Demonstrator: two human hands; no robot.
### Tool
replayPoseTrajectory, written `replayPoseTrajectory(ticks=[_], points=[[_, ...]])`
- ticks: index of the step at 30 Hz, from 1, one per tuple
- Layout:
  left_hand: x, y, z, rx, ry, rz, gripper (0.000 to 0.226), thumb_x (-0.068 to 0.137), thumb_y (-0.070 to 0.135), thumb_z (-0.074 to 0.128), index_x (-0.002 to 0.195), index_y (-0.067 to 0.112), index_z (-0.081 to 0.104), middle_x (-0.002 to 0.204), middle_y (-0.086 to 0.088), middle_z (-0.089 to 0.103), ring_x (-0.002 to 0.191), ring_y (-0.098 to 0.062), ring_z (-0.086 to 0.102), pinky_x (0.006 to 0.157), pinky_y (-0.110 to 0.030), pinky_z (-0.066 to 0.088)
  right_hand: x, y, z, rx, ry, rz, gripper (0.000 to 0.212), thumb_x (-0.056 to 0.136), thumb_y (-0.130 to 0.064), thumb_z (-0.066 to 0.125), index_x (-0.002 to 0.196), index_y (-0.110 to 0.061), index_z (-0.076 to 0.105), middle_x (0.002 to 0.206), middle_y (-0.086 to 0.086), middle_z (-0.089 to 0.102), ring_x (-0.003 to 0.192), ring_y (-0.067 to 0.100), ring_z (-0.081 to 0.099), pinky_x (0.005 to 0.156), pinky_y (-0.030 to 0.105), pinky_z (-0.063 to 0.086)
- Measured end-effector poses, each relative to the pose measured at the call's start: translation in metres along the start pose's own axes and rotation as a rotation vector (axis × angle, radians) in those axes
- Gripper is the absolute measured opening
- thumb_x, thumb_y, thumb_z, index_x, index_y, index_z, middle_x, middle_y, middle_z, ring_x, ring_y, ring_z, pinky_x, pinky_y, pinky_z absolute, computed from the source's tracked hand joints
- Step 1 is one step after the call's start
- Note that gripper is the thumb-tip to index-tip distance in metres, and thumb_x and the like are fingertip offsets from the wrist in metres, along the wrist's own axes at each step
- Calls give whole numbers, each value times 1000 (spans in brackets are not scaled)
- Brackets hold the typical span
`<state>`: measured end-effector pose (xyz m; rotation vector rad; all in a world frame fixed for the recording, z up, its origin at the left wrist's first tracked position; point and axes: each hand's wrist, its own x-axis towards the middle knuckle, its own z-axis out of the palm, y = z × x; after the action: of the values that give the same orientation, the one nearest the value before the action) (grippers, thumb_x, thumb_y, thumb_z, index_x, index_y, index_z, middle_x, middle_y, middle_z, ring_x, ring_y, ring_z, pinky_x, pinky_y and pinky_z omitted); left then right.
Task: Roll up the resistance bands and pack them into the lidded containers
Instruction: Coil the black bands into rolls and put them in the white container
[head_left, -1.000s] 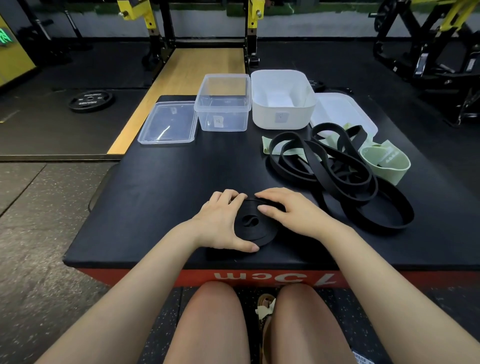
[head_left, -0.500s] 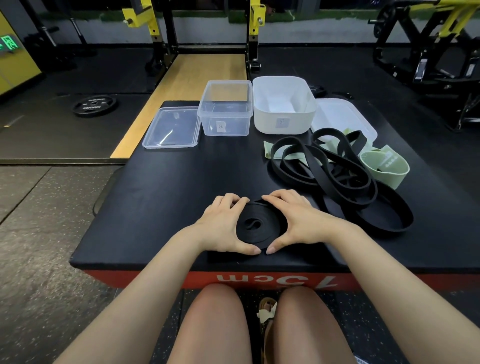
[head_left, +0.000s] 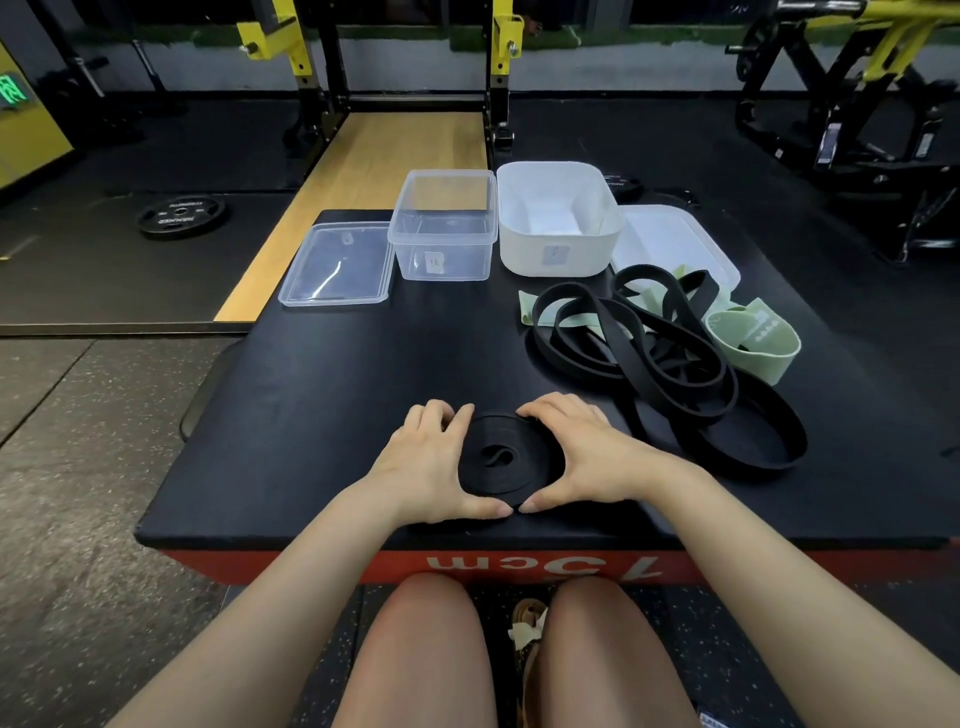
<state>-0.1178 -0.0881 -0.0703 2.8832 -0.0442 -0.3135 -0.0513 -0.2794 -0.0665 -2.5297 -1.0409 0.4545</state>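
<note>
Black desk (head_left: 332, 415) carries: clear lid (head_left: 337, 264) at 11, two tubs at 12, loose bands (head_left: 654, 353) at 2, rolled band (head_left: 506, 460) at 6.

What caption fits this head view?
Both hands, left hand and right hand, grip a coiled black band near open containers.

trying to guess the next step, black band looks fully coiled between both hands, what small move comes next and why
Probably lift the coil and carry it to the clear box. The left hand and right hand cup it from both sides with the thumbs meeting at the near edge, and no loose tail shows. The box stands open straight ahead, its lid lying beside it.
</note>
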Motion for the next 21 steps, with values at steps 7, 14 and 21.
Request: replayPoseTrajectory(ticks=[7,14,21], points=[[-2,5,-11,-126,-28,-200,106,60,60,77,141,18,24,134,-3,33,119,-26,48,91,-36,45,-8,-10,14,11,147,195,103,62,-62,75,143,-21,27,137,-8,30,132,12,20,114,30,13],[6,5,-13,-239,-9,-222,101,63,33,85,144,24,25,139,-2,39,123,-26,47,102,-38,40,-23,-11,10,167,177,308,75,83,-55,60,143,-17,37,132,-5,43,129,12,36,110,27,26],[8,-3,-18,-435,28,-291,56,72,6,78,119,20,52,102,3,62,93,-18,63,85,-33,51,-33,-12,3,409,279,467,35,91,-13,50,123,-20,62,105,-3,65,45,-3,54,42,11,40]])
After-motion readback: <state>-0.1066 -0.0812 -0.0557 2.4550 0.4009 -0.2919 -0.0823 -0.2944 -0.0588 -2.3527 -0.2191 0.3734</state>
